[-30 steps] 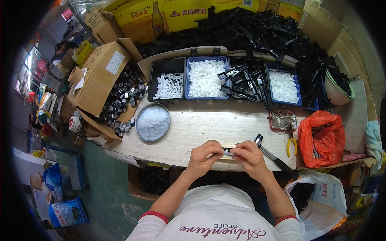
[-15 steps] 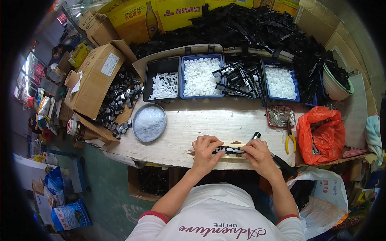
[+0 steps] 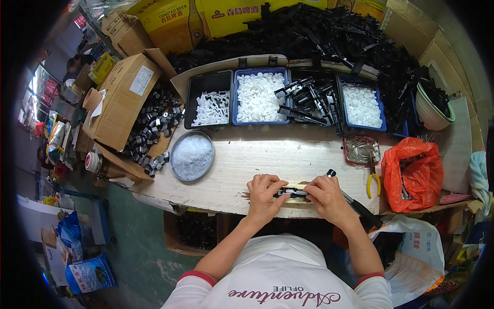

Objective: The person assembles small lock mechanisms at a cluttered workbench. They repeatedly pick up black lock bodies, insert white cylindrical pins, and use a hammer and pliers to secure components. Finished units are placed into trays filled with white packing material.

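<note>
At the bench's front edge, both hands work on a small black plastic part (image 3: 294, 192) with white and grey pieces inside it. My left hand (image 3: 264, 195) pinches its left end, fingers closed. My right hand (image 3: 328, 198) is closed at its right end, the fingertips pressed on it and partly hiding it. A pale wooden strip (image 3: 295, 186) lies just behind the part. Next to my right hand lies a hammer (image 3: 362, 207) with a shiny head and black handle, its head partly behind the fingers.
Bins of white rods (image 3: 212, 108), white caps (image 3: 260, 95), black parts (image 3: 314, 103) and small white pieces (image 3: 362, 105) line the back. Left stands a round metal dish (image 3: 192, 154). Right are a pin tray (image 3: 362, 149), yellow-handled pliers (image 3: 374, 184) and a red bag (image 3: 411, 175).
My right hand has moved slightly left and up along the black part, covering more of its right end. The left hand keeps its grip. The whole view has shifted slightly.
</note>
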A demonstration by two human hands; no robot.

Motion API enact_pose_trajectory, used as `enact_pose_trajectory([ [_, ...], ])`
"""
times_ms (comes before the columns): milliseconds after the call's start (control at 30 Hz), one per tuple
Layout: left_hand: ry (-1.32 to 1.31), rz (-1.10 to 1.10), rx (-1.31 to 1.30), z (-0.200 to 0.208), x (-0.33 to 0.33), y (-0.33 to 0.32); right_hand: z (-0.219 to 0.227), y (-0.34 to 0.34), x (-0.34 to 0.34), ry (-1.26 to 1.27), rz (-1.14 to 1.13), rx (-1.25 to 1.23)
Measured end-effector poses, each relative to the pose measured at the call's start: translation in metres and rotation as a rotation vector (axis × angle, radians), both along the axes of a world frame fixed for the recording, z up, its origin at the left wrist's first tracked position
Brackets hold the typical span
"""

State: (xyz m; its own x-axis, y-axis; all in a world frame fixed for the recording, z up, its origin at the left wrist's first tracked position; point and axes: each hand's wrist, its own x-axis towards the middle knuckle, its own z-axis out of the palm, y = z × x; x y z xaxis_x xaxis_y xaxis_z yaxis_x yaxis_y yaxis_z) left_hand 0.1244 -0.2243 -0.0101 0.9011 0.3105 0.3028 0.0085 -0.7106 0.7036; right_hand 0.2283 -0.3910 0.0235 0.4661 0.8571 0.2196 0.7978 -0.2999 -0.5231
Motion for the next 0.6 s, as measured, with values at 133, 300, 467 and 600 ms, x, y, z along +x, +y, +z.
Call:
enact_pose_trajectory([
  [133,-0.059,-0.025,0.038,-0.005,-0.002,0.000,-0.005,-0.003,0.001,0.032,-0.005,-0.010],
  [300,-0.128,-0.041,0.119,-0.008,-0.003,-0.001,-0.004,-0.007,0.001,0.008,-0.009,-0.002],
  [467,-0.125,-0.052,0.172,-0.005,-0.002,-0.002,-0.012,-0.012,-0.001,-0.119,0.001,0.074],
  [600,-0.122,-0.061,0.188,-0.005,-0.002,-0.002,-0.021,-0.013,-0.003,-0.231,0.042,0.124],
])
